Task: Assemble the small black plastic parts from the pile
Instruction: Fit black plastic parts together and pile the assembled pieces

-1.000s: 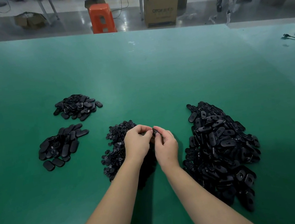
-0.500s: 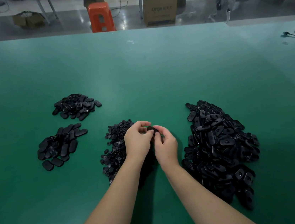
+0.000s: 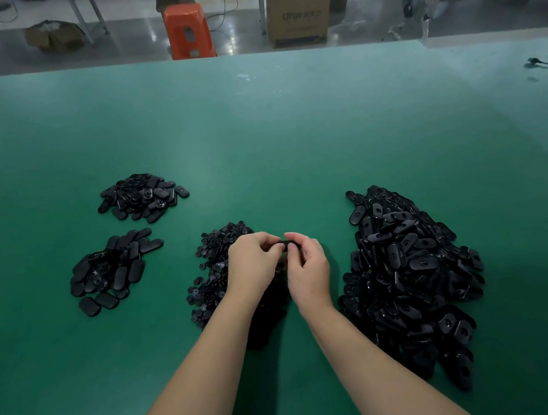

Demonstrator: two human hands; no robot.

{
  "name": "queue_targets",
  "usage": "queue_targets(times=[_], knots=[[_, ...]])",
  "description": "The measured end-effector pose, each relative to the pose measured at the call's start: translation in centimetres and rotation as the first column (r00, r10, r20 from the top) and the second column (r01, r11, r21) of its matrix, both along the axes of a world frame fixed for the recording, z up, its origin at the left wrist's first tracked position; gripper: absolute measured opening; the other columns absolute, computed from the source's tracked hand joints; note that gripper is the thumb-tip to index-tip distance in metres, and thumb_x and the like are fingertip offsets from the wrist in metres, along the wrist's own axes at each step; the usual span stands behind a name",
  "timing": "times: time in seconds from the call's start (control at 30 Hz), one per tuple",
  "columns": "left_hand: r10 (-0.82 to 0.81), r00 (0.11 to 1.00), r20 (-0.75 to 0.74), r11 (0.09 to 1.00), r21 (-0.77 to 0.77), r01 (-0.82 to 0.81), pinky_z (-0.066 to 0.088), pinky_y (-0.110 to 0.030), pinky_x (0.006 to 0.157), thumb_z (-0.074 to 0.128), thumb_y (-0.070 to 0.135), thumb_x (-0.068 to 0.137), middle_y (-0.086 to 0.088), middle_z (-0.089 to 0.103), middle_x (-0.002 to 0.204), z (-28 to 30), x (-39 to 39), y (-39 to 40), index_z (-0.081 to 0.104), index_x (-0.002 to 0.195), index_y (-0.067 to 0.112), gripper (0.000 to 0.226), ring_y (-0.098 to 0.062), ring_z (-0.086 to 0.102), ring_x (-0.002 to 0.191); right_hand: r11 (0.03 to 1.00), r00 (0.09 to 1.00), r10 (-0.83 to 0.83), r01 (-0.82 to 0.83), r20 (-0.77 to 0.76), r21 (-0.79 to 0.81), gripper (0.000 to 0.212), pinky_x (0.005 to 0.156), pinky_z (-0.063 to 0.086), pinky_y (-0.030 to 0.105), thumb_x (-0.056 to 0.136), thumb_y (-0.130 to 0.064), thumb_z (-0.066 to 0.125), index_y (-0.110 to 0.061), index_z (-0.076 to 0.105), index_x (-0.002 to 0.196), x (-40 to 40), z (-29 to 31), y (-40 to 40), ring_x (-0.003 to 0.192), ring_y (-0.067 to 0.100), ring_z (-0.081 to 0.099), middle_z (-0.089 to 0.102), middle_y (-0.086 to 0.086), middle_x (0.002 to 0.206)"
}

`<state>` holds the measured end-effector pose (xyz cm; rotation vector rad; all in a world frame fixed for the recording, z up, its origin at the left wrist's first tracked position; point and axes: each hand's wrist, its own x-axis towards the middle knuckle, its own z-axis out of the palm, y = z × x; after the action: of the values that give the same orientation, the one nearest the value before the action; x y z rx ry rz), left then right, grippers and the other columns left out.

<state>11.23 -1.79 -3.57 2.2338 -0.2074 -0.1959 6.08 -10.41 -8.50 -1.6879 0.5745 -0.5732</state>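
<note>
i see both hands together — left hand and right hand pinching one small black plastic part, above green surface, big pile of black oval plastic parts just right

Cardboard box bears print, perhaps "OTOR".

Black part pinched above pile

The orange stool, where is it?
In the head view the orange stool stands on the floor beyond the far edge of the green table, left of centre, just left of a big cardboard box.
</note>
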Motion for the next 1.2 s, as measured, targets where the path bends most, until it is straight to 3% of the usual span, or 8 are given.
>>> queue_targets(times=[0.2,0.4,0.77,0.97,1.07,1.2], knots=[[0.005,1.000,-0.015,1.000,-0.009,-0.005,0.051,-0.021,0.072,0.075,0.020,0.084,0.017,0.069,0.073,0.03,-0.09,0.06,0.074,0.081,0.027,0.007,0.001,0.065,0.074,1.000,1.000,0.016,-0.016,0.004,-0.011,0.021,0.089,0.047,0.015,0.100,-0.008,0.054,-0.019,0.071,0.107,0.03,0.01,-0.03,0.099,-0.002,0.059,0.060,-0.014,0.102],[0.009,1.000,-0.029,1.000,-0.008,-0.009,0.058,-0.032,0.069,0.073,0.019,0.084,0.010,0.071,0.077,0.15,-0.16,0.01,0.075,0.085,0.021,0.003,-0.007,0.063,0.064,1.000,1.000,0.017,-0.016,0.007,-0.019,0.022,0.084,0.041,0.003,0.100,-0.007,0.054,-0.019,0.072,0.106,0.07,-0.10,-0.08,0.097,-0.011,0.057,0.060,-0.015,0.101],[0.029,0.999,0.021,0.999,0.042,-0.030,0.051,-0.026,0.074,0.068,0.019,0.085,0.004,0.071,0.082,0.34,-0.83,-0.60,0.073,0.089,0.014,0.008,-0.014,0.065,0.079,1.000,1.000,0.021,-0.021,0.011,-0.010,0.025,0.088,0.043,0.007,0.099,-0.004,0.053,-0.015,0.072,0.111,0.06,-0.30,-0.13,0.099,-0.009,0.057,0.063,-0.007,0.107],[0.020,0.999,0.026,1.000,0.020,-0.020,0.058,-0.036,0.075,0.068,0.018,0.086,0.003,0.071,0.081,0.32,-0.96,-0.52,0.074,0.089,0.012,0.008,-0.016,0.066,0.076,1.000,1.000,0.024,-0.024,0.019,-0.006,0.024,0.089,0.044,0.009,0.099,-0.004,0.053,-0.017,0.071,0.109,-0.04,-0.10,-0.04,0.099,-0.007,0.058,0.062,-0.006,0.107],[-0.007,1.000,0.019,1.000,0.006,0.007,0.059,-0.037,0.072,0.068,0.017,0.089,0.002,0.073,0.082,0.25,-0.72,-0.14,0.076,0.091,0.012,0.010,-0.017,0.067,0.070,1.000,0.999,0.026,-0.026,0.026,-0.018,0.023,0.086,0.042,0.006,0.099,-0.004,0.054,-0.019,0.071,0.105,-0.11,0.00,0.12,0.098,-0.007,0.058,0.061,-0.008,0.105],[-0.037,0.999,0.011,0.999,0.012,0.037,0.051,-0.023,0.059,0.067,0.017,0.092,0.002,0.073,0.075,0.18,-0.56,0.32,0.076,0.090,0.014,0.010,-0.013,0.062,0.049,0.998,0.999,0.041,-0.039,0.035,-0.057,0.024,0.082,0.042,0.007,0.098,-0.004,0.055,-0.023,0.070,0.097,-0.17,0.15,0.21,0.095,-0.003,0.058,0.061,-0.008,0.100]])
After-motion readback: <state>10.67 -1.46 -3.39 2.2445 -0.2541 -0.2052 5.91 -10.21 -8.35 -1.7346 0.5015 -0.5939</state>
